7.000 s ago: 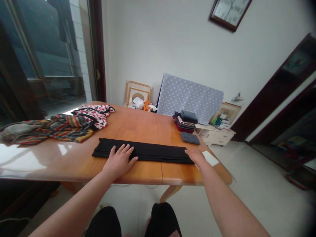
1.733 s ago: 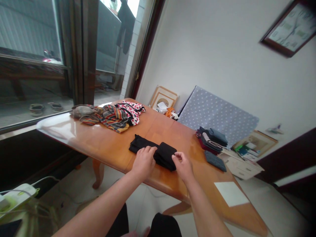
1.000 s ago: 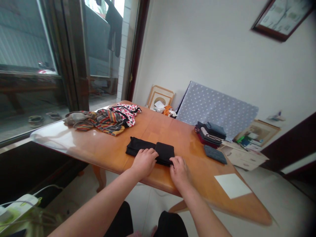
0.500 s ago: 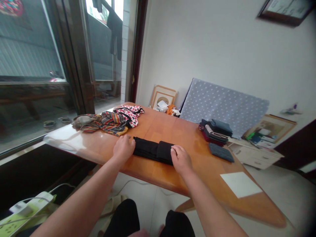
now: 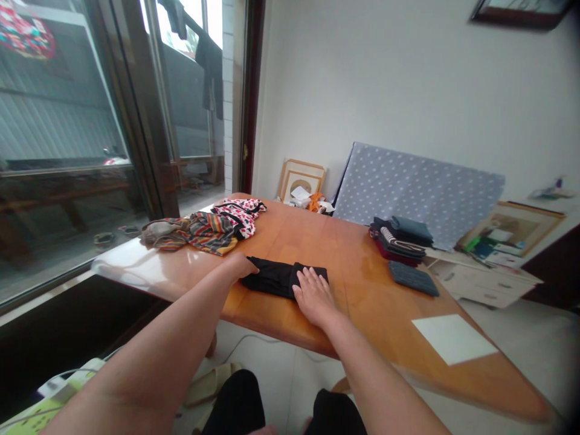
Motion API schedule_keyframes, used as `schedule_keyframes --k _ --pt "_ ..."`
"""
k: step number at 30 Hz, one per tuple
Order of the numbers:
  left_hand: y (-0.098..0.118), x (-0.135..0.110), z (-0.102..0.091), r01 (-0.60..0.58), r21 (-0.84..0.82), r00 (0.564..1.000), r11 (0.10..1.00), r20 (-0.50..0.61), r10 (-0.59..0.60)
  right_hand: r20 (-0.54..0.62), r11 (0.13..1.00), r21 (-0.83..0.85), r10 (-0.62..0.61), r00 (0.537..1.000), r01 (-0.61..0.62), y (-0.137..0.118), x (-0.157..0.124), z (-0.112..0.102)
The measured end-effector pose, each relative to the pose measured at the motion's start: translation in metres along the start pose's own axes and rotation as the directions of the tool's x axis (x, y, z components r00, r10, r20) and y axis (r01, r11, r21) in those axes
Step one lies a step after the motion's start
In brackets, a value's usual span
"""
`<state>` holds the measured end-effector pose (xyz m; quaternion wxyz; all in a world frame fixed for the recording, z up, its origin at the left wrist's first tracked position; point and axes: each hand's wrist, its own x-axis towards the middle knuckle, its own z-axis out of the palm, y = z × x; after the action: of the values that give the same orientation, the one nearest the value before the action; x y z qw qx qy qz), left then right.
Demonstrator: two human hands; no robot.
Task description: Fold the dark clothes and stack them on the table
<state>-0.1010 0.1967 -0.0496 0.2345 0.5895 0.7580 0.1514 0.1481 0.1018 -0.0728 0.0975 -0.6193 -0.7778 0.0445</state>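
Observation:
A black garment (image 5: pixel 272 275), folded into a long narrow strip, lies near the front edge of the wooden table. Its right end is doubled over into a thicker flap. My left hand (image 5: pixel 240 267) grips the left end, thumb on top and the other fingers mostly hidden. Flat on the doubled flap rests my right hand (image 5: pixel 315 295), open, with fingers stretched out. Beyond my left hand lie a striped multicoloured garment (image 5: pixel 211 232) and a white garment with a red pattern (image 5: pixel 244 211), both crumpled.
To the right on the table (image 5: pixel 362 314) stand a stack of folded clothes (image 5: pixel 401 238), a folded dark grey cloth (image 5: pixel 412 278) and a white sheet (image 5: pixel 453 338). A polka-dot cloth-covered panel (image 5: pixel 417 187) leans at the wall. Glass doors (image 5: pixel 67 121) are at left.
My right hand has moved from the garment's right edge to lie flat on the doubled flap. My left hand has turned, its thumb now over the left end. The view has shifted slightly.

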Motion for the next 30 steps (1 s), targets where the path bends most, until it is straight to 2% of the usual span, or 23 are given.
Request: schedule_keyframes --k 3,7,13,16,18,20,22,24,25,27,29,30 --pt "0.006 -0.008 -0.002 0.011 -0.078 1.000 0.997 0.025 -0.009 -0.011 1.000 0.030 -0.006 1.000 0.006 0.001 0.001 0.000" --pt "0.011 -0.018 -0.010 -0.047 -0.193 0.998 0.980 0.043 0.056 -0.021 0.997 0.077 -0.005 1.000 0.007 0.002 0.001 0.000" --pt "0.026 -0.020 -0.021 -0.201 -0.273 0.980 0.941 -0.052 0.194 -0.026 0.993 0.119 0.005 1.000 -0.002 0.001 0.000 0.001" --pt "0.045 -0.024 -0.026 -0.316 -0.218 0.944 0.924 -0.167 0.283 -0.032 0.987 0.161 0.009 0.999 -0.004 0.002 0.002 0.000" --pt "0.062 -0.031 -0.031 -0.402 -0.100 0.901 0.910 -0.219 0.374 -0.046 0.970 0.242 0.001 0.999 0.010 0.007 0.006 -0.002" --pt "0.081 -0.040 -0.035 -0.467 0.037 0.857 0.883 -0.227 0.463 -0.122 0.924 0.382 0.023 0.992 0.025 0.016 0.009 -0.006" --pt "0.100 -0.051 -0.038 -0.503 0.147 0.826 0.852 -0.206 0.524 -0.240 0.833 0.553 0.135 0.961 0.021 0.027 0.011 -0.011" --pt "0.118 -0.063 -0.038 -0.504 0.229 0.823 0.832 -0.165 0.544 -0.291 0.676 0.737 0.316 0.903 0.001 0.038 0.011 -0.015" --pt "0.127 -0.069 -0.036 -0.496 0.261 0.829 0.828 -0.139 0.541 -0.264 0.561 0.827 0.404 0.876 -0.009 0.042 0.010 -0.016" --pt "0.143 -0.080 -0.028 -0.474 0.307 0.848 0.825 -0.093 0.522 -0.137 0.284 0.959 0.519 0.844 -0.019 0.049 0.008 -0.017" --pt "0.157 -0.088 -0.014 -0.468 0.326 0.855 0.822 -0.067 0.514 -0.007 0.042 0.999 0.554 0.832 -0.019 0.053 0.005 -0.017" --pt "0.163 -0.091 -0.005 -0.471 0.327 0.856 0.819 -0.056 0.514 0.035 -0.037 0.999 0.555 0.831 -0.017 0.055 0.003 -0.017"
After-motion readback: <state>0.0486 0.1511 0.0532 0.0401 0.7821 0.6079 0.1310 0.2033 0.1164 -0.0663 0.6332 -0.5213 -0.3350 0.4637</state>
